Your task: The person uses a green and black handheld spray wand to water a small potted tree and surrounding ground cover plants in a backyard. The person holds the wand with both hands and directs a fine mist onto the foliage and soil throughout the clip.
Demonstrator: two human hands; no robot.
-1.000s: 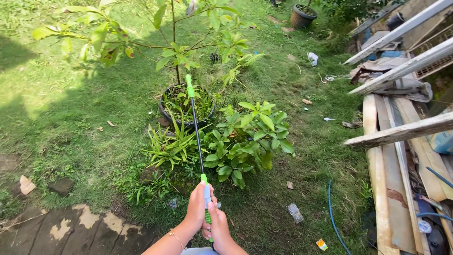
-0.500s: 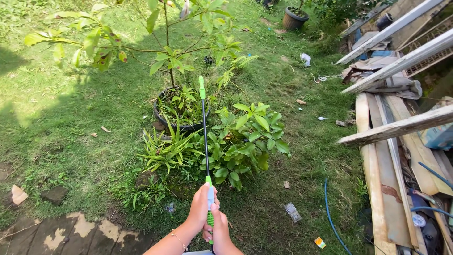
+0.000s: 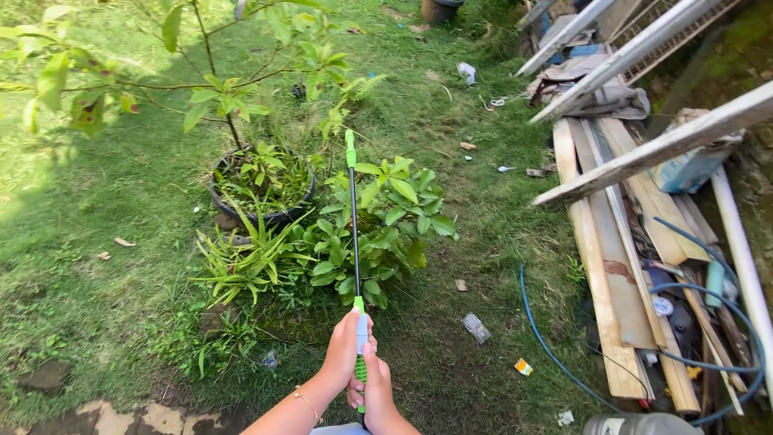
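Both my hands grip the green-and-grey handle of a sprayer wand [image 3: 353, 234]. My left hand [image 3: 344, 352] wraps the upper part of the grip; my right hand [image 3: 374, 388] holds just below it. The thin black rod runs up and away to a green nozzle tip [image 3: 350, 149]. That tip hangs over a leafy green shrub [image 3: 386, 221], right of a black pot [image 3: 262, 213] holding a small tree with thin branches. Long-bladed grassy plants [image 3: 245, 258] grow in front of the pot.
Grass covers the ground. Wooden planks and beams [image 3: 620, 242] lie stacked at the right, with a blue hose [image 3: 547, 342] beside them. Small litter [image 3: 475, 328] lies on the grass. Paving stones [image 3: 121, 419] sit at the bottom left. A second pot [image 3: 439, 8] stands far back.
The view has shifted right, so the pot and plants sit further left. The wand tip moved from over the pot to over the shrub. My grip stays the same.
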